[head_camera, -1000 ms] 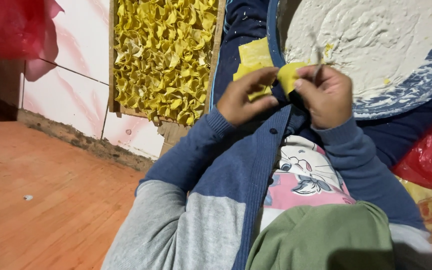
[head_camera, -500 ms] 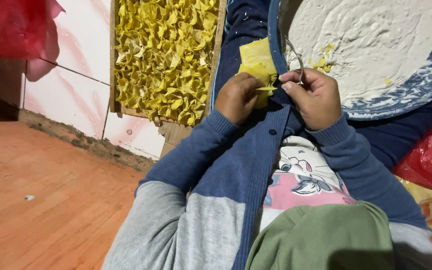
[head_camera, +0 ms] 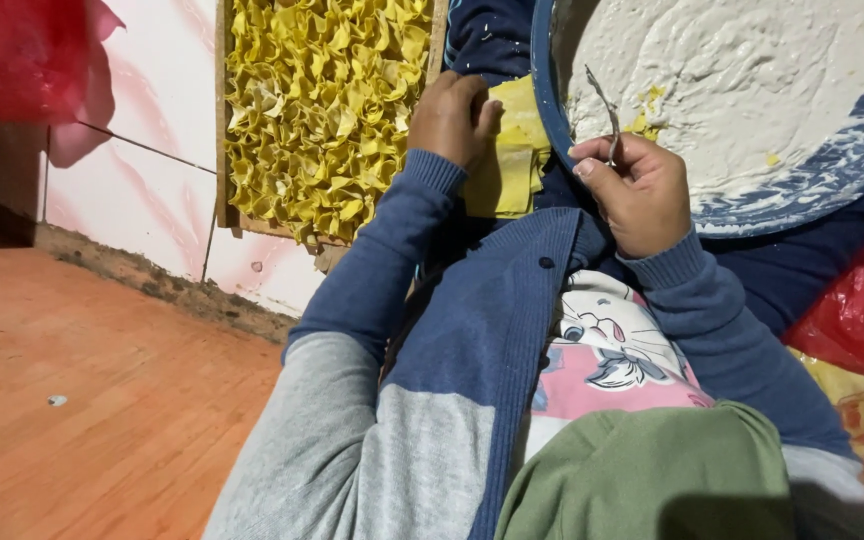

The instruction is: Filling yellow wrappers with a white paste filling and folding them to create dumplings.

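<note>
Resting at upper centre, the left hand point(head_camera: 455, 117) presses curled fingers on a stack of yellow wrappers point(head_camera: 508, 160), likely thin, limp, tearable, best lifted by a corner, while the right hand point(head_camera: 638, 192) pinches a metal utensil point(head_camera: 606, 108)

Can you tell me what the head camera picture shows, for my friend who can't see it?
The right hand holds a thin metal utensil over a blue-rimmed bowl of white paste. The left hand rests on a stack of yellow wrappers, beside a wooden tray of folded yellow dumplings.
</note>
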